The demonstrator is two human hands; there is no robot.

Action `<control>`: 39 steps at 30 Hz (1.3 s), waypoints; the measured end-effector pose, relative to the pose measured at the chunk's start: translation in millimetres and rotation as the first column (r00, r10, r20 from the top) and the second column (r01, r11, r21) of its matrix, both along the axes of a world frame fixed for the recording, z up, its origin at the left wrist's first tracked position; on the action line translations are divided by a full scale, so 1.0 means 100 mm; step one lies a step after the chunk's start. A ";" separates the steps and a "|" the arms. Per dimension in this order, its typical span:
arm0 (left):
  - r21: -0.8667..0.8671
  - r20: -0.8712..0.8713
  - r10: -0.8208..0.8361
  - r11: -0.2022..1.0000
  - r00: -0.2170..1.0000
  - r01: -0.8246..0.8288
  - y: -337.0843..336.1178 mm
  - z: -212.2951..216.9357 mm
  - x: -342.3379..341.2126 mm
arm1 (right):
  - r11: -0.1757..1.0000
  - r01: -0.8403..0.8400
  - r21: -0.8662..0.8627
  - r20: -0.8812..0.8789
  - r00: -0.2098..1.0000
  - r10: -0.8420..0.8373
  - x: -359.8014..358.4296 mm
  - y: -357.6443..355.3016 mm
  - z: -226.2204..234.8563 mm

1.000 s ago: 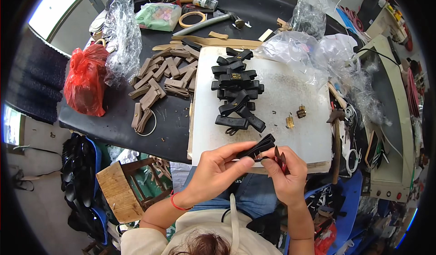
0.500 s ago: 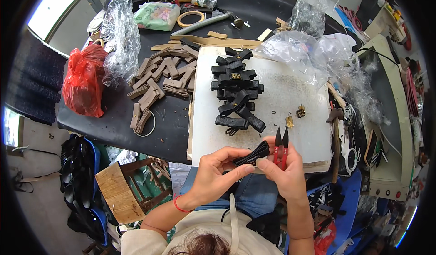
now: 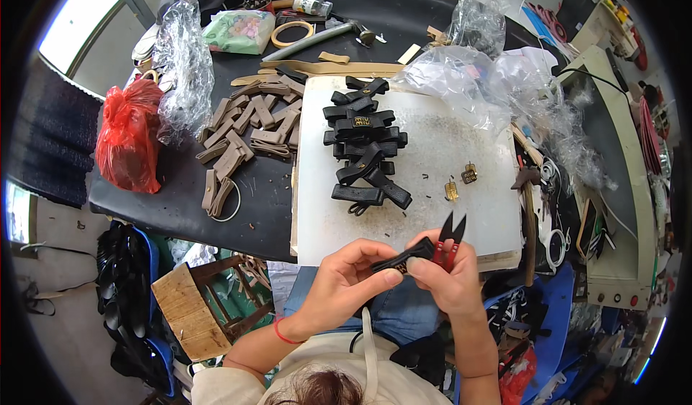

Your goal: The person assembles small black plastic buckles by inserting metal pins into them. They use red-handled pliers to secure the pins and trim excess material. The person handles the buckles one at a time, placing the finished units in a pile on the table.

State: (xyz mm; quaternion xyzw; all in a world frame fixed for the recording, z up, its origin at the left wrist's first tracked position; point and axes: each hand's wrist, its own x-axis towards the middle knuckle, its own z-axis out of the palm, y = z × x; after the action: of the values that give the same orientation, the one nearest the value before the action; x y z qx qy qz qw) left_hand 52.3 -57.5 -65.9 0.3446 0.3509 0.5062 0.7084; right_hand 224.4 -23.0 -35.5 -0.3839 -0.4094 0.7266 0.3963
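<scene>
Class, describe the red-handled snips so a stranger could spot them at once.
Find the white work board on the dark table. At its near edge, the right hand holds small snips. Unlike the black straps nearby, they have red handles and two pointed blades.

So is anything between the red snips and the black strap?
Nothing visible is. The left hand pinches the black strap, and the right hand holds the red snips right at its end, blades pointing up over the white board.

we are seeing a black strap (image 3: 404, 259) and red-handled snips (image 3: 448, 243) with dark blades, a white board (image 3: 461, 145) bearing black straps (image 3: 364, 145), tan straps (image 3: 249, 127) lying on a black table (image 3: 180, 188), and a red bag (image 3: 130, 134).
</scene>
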 end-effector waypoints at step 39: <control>0.166 -0.019 0.059 0.985 0.998 -0.055 0.05 -0.11 0.00 | 0.972 -0.110 0.209 0.670 0.740 -0.060 -0.07 -0.02 0.13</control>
State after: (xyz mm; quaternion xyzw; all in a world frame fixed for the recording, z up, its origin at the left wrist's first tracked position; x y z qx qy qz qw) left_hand 52.6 -52.7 -77.0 0.3980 0.3256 0.5496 0.6584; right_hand 217.5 -25.0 -22.3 -0.5646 -0.6126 0.4909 0.2548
